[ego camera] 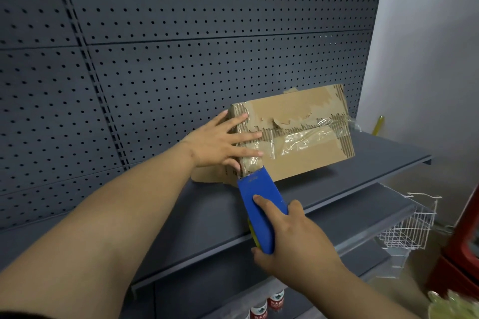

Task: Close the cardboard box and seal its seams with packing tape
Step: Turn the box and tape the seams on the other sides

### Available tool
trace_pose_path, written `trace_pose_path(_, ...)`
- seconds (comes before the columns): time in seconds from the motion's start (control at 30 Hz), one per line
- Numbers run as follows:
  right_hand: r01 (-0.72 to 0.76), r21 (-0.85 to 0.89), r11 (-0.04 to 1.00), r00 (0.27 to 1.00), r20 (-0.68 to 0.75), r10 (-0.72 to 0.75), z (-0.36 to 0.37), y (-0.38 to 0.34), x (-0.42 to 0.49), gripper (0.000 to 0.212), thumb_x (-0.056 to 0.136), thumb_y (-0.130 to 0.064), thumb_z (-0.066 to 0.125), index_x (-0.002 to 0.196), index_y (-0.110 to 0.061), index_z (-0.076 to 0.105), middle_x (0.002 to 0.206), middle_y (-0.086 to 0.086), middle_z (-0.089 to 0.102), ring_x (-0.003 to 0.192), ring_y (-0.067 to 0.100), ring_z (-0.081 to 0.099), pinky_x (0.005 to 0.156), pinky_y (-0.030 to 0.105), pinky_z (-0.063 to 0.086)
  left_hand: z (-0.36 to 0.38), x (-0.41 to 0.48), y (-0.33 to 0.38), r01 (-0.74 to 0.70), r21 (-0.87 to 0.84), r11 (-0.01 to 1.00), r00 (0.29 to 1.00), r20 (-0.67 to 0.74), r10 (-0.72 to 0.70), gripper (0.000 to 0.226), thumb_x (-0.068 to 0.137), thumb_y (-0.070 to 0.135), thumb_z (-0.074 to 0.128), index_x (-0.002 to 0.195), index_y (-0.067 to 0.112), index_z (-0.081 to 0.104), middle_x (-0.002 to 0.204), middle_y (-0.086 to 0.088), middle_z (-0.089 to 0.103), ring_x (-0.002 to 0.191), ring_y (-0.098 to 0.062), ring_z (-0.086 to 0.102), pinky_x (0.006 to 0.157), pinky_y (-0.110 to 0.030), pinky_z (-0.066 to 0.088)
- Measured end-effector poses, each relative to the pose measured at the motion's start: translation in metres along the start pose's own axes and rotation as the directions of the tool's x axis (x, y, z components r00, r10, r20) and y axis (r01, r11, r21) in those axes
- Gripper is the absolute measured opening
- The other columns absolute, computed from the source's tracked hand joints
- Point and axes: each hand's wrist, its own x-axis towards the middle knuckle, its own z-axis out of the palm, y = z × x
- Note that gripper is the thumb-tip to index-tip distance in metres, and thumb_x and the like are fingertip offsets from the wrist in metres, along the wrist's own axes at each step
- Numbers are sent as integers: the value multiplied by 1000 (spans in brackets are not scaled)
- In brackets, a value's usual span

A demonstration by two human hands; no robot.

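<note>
Left hand (pixel 220 141) flat, fingers spread on the box (pixel 298 134) end; right hand (pixel 293 238) grips the tape dispenser (pixel 260 208). Keep tape taut, pull down the box corner.

Dark grey shop shelving against a pale wall.

A perforated back panel (pixel 181 33) rises behind the grey metal shelf (pixel 375 160), with a slotted upright (pixel 85 59) running down it. A lower shelf (pixel 337 217) steps out beneath, where bottles (pixel 267 303) stand below. A white wire basket (pixel 409 228) hangs at the right, beside a red cabinet (pixel 456 267). The plain wall (pixel 427 33) is softly lit.
</note>
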Motion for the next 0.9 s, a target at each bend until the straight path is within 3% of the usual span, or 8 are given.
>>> trace_pose_path(0.1, 15, -11, 1000, 1000, -9, -15, -5, 1, 2, 80, 79, -52, 55, 142, -46, 4, 100, 0, 23, 71, 21, 43, 62, 26, 38, 0, 4, 1, 48, 15, 999, 998, 48, -49, 56, 84, 63, 18, 138, 51, 13, 145, 14, 41, 134, -36, 36, 102, -59, 30)
trace_pose_path(0.2, 4, -9, 1000, 999, -34, -4, -13, 4, 5, 80, 80, -52, 54, 142, -46, 4, 100, -1, 24, 71, 20, 44, 64, 26, 40, 1, 12, 3, 105, -26, 994, 994, 16, -105, 52, 86, 61, 20, 136, 53, 7, 149, 16, 34, 140, -32, 25, 110, -55, 20)
trace_pose_path(0.3, -13, -1, 1000, 997, -81, 13, -24, 5, 5, 81, 78, -52, 55, 139, -50, 3, 100, -1, 25, 70, 22, 44, 65, 27, 42, -11, 19, -6, 192, -156, 969, 979, -35, -200, 52, 85, 57, 25, 136, 49, 25, 147, 14, 38, 140, -33, 24, 112, -51, 13)
trace_pose_path(0.37, -6, -10, 1000, 991, -136, 4, -36, 3, 7, 82, 77, -53, 55, 138, -53, 1, 100, -2, 22, 70, 23, 42, 64, 28, 41, -15, 22, -18, 246, -208, 947, 962, -64, -264, 52, 87, 54, 27, 138, 49, 21, 152, 15, 25, 144, -29, 13, 114, -47, 2)
trace_pose_path(0.47, 31, -72, 997, 979, -200, -45, -57, 1, 20, 82, 78, -50, 57, 139, -53, 3, 98, -2, 19, 68, 22, 40, 61, 28, 38, -10, 19, -34, 332, -299, 895, 940, 34, -338, 52, 95, 44, 31, 143, 44, 10, 156, 13, 10, 145, -20, -2, 115, -38, -7)
trace_pose_path(0.6, 44, -56, 997, 984, -168, -53, -66, -3, 32, 81, 75, -49, 58, 138, -52, 8, 100, 0, 24, 71, 22, 44, 64, 28, 41, -8, 20, -34, 308, -459, 833, 948, 76, -308, 53, 97, 32, 39, 145, 35, 18, 157, 4, 11, 145, -22, 7, 116, -35, 1)
trace_pose_path(0.73, 28, -32, 999, 986, -163, -33, -62, 0, 32, 78, 73, -49, 57, 136, -51, 11, 100, 0, 26, 70, 21, 47, 61, 28, 41, -14, 24, -32, 252, -444, 860, 965, 53, -256, 53, 98, 29, 38, 147, 28, 17, 158, 3, 9, 145, -17, 4, 115, -29, 1)
trace_pose_path(0.9, 31, -27, 999, 988, -147, -35, -63, 8, 31, 77, 73, -52, 56, 136, -50, 11, 99, 1, 27, 67, 19, 46, 60, 28, 40, -23, 31, -29, 241, -469, 850, 970, 138, -199, 55, 99, 18, 37, 148, 27, 14, 158, 5, 8, 145, -13, 1, 111, -19, 0)
